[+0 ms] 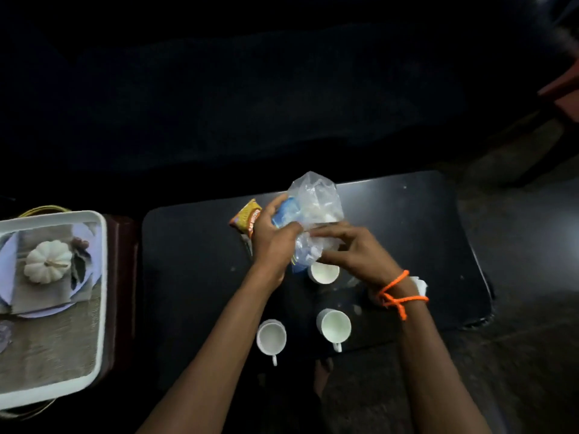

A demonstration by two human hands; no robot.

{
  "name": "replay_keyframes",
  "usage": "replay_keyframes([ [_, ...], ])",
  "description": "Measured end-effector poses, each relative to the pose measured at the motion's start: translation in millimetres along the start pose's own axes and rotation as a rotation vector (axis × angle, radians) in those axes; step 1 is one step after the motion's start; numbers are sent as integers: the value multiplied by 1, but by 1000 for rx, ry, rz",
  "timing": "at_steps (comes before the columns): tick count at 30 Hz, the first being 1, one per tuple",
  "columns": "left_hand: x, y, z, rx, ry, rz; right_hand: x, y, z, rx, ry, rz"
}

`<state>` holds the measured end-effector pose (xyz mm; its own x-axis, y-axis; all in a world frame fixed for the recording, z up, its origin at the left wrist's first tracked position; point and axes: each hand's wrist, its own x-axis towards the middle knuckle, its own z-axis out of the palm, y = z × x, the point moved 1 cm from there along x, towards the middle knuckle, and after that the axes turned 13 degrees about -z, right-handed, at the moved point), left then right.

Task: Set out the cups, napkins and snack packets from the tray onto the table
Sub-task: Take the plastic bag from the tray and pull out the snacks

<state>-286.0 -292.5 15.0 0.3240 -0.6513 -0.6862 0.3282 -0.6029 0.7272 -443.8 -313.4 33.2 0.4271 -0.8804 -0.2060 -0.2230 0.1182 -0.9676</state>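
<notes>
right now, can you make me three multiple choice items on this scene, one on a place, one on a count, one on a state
1. Where is the white tray?
A. left of the dark table
B. on the table's right end
C. under the cups

2. How many white cups show fully on the dark table?
A. one
B. three
C. five

3. What are the two hands doing?
A. both resting flat on the table
B. both holding the clear plastic bag
C. each lifting a cup

Answers:
1. A, the tray sits apart, beyond the table's left edge.
2. B, one cup lies partly under the bag, and two cups stand nearer the person; a white object behind the right wrist is too hidden to tell.
3. B, the left hand and the right hand have their fingers curled on the clear plastic bag above the table.
</notes>
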Motion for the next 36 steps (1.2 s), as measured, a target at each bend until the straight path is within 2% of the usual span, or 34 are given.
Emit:
replay_keyframes([
  [1,3,-1,6,51,26,22,-12,-2,-20,49,-18,-22],
  [3,5,-2,24,168,53,69,-30,-1,-51,142,77,-62],
  [5,0,-7,50,285,33,124,-38,-1,-67,-5,92,-46],
  [7,-12,-17,82,379,-84,115,-44,-1,-71,-116,14,-86],
  [9,-27,-25,112,370,-253,-28,-55,2,-82,-122,-14,-107],
  [10,-34,-29,125,275,-364,-150,-64,3,-90,-132,40,-90],
  [12,-49,-37,149,68,-583,-400,-83,12,-111,-212,251,-26],
  [15,-76,-50,188,10,-773,-543,-112,33,-142,-323,504,53],
  [16,-85,-54,202,19,-781,-562,-120,40,-152,-336,573,82],
  [18,-100,-58,229,120,-660,-520,-139,56,-174,-407,754,146],
  [21,-101,-64,254,272,-438,-287,-174,76,-216,-561,1094,204],
  [25,-88,-67,259,234,-433,-276,-208,89,-267,-573,1368,268],
  [28,-72,-68,248,232,-394,-192,-208,87,-286,-420,1366,211],
  [30,-103,-89,321,356,-494,-194,-255,97,-345,-293,1460,285],
  [33,-112,-96,350,451,-644,-214,-244,105,-342,-54,1389,270],
  [34,-117,-100,365,508,-723,-238,-234,103,-338,-27,1373,264],
  [36,-134,-114,403,570,-850,-316,-224,101,-333,-126,1296,246],
])
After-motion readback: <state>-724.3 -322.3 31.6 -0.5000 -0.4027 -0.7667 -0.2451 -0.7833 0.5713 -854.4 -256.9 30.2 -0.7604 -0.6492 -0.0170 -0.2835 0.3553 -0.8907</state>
